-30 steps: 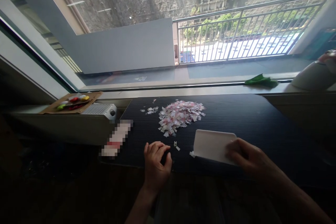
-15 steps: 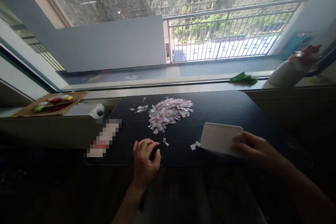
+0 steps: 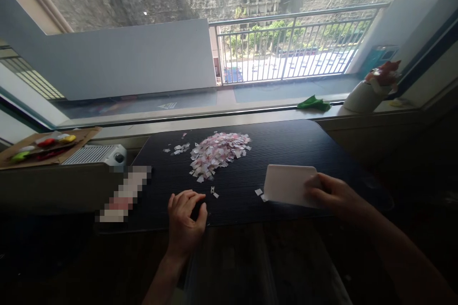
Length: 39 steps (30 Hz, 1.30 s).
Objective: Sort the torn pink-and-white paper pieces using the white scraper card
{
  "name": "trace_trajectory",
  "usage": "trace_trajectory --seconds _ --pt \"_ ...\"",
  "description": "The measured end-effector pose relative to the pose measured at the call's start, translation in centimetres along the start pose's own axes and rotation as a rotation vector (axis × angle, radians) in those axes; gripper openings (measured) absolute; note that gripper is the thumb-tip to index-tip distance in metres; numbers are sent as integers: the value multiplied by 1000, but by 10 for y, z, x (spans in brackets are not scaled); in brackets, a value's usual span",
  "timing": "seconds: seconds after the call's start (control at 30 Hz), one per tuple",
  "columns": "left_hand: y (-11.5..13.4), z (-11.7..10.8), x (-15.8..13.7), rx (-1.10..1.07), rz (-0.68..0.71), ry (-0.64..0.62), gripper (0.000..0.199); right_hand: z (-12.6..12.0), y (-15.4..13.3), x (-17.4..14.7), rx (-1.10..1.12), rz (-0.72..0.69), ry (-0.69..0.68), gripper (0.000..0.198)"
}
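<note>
My right hand (image 3: 331,190) grips the right end of a flat white rectangular card (image 3: 289,185) with rounded corners, tilted over the black table (image 3: 286,143). By the card's lower left corner lie a couple of small white paper scraps (image 3: 258,192). My left hand (image 3: 188,217) rests at the table's near edge, fingers curled and thumb apart, with nothing visible in it. Just beyond that hand are two loose scraps (image 3: 215,195). Farther back spreads a heap of small white and pinkish paper pieces (image 3: 218,152), with a smaller scatter (image 3: 180,148) to its left.
A blurred-out pale and red item (image 3: 125,195) lies at the table's left edge. Left of the table are a white ridged unit (image 3: 93,154) and cardboard (image 3: 84,138) with colourful pieces. The windowsill holds a green crumpled item (image 3: 315,103) and a white container (image 3: 365,95).
The whole view has shifted, so the table and both hands appear farther left. The scraps beside the card lie slightly differently. My right hand keeps its grip; my left hand holds the same pose.
</note>
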<state>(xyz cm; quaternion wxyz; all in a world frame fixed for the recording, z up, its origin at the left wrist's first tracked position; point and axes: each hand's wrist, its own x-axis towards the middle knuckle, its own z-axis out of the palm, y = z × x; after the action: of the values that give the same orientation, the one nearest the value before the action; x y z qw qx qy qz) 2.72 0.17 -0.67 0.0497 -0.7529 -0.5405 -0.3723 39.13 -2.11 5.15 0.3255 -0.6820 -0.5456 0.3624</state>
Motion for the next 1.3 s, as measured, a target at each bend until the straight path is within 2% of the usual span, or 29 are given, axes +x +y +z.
trace_trajectory --seconds 0.13,0.37,0.57,0.7,0.87,1.13,1.3 --pt "0 0 1 12 35 14 14 -17 3 -8 -2 28 85 23" --pt "-3 1 0 23 37 17 14 1 2 7 12 -45 13 23" --pt "-4 1 1 27 63 20 13 -28 13 5 49 28 -7 27" --pt "-5 1 2 31 77 38 14 -32 11 27 46 -20 33 29" --pt "-5 0 2 30 82 29 14 -23 12 49 -10 -16 -55 19" --pt "-5 -1 2 23 87 20 14 -39 16 23 -29 42 -180 17" --pt "-5 -3 3 5 60 19 14 -43 16 7 54 55 -281 21"
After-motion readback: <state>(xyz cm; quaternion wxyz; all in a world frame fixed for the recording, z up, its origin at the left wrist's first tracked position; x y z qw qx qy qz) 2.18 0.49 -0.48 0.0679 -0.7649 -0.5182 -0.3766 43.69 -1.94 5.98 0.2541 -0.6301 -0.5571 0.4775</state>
